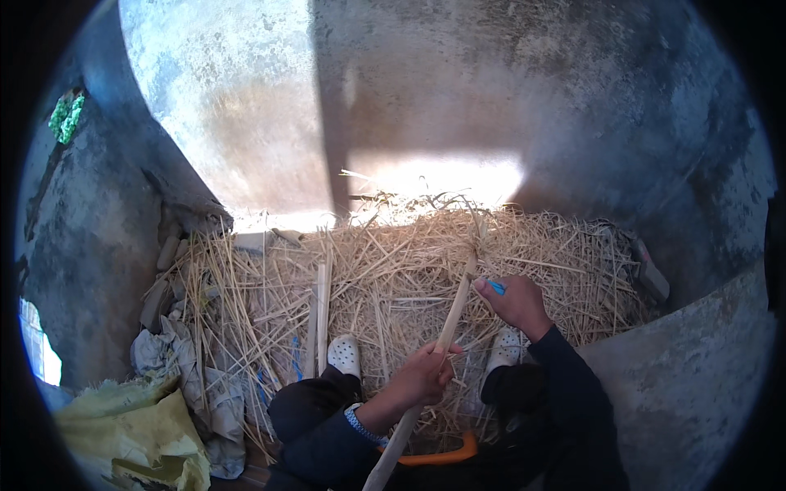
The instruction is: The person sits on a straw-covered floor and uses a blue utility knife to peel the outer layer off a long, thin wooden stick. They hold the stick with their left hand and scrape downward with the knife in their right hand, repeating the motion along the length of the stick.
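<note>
A long pale wooden stick (454, 317) slants from the straw at mid-scene down toward my lap. My left hand (422, 378) is closed around it near its middle, and a patterned band circles that wrist. Higher up, my right hand (521, 304) is closed on a small blue-ended object (496, 287) right beside the stick. Only its blue end shows past my fingers, so its kind and any blade are hidden. Between my feet, below my left hand, lies an orange curved handle (446, 455), partly covered by the stick and dark clothing.
Loose straw (385, 278) covers the ground up to a concrete wall (458, 90). Two upright wooden strips (322, 307) stand left of my white shoe (344, 355). At lower left lie yellow sheeting (135, 430) and crumpled pale sacking (221, 409). A low slab (688, 360) rises at right.
</note>
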Available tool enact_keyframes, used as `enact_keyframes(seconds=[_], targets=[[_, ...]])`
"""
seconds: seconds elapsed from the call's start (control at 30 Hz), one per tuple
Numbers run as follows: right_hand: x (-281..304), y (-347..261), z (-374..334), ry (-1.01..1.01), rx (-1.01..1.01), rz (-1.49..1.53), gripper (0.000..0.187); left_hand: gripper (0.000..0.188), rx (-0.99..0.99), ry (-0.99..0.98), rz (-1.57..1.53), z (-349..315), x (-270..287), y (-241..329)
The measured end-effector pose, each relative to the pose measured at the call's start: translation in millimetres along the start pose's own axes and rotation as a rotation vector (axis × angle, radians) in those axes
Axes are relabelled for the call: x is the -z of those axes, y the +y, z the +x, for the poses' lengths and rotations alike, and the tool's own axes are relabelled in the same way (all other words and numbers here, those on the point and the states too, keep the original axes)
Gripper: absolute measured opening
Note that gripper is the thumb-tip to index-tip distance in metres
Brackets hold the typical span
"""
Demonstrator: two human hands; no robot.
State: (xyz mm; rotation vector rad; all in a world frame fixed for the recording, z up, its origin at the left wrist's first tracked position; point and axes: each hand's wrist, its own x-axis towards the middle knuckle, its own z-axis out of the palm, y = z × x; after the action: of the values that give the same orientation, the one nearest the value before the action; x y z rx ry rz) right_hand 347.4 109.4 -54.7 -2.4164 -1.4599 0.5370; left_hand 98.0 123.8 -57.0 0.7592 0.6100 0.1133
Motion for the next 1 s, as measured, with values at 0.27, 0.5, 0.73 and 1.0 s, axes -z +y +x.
enact_keyframes(seconds=[0.27,0.5,0.73,1.0], targets=[[-12,-7,-13,0.101,0.299,0.0,0.066,0.033,-0.082,-0.002,-0.059,0,-3,4],[-17,-15,-14,0.143,0.298,0.053,0.065,0.032,-0.094,0.008,-0.026,-4,-2,7],[-15,-4,-3,0.272,0.464,-0.034,0.063,0.035,-0.105,-0.038,-0.082,-3,-8,9],[-14,4,7,0.382,0.525,-0.064,0.067,0.031,-0.108,-0.042,-0.093,-5,-15,13]])
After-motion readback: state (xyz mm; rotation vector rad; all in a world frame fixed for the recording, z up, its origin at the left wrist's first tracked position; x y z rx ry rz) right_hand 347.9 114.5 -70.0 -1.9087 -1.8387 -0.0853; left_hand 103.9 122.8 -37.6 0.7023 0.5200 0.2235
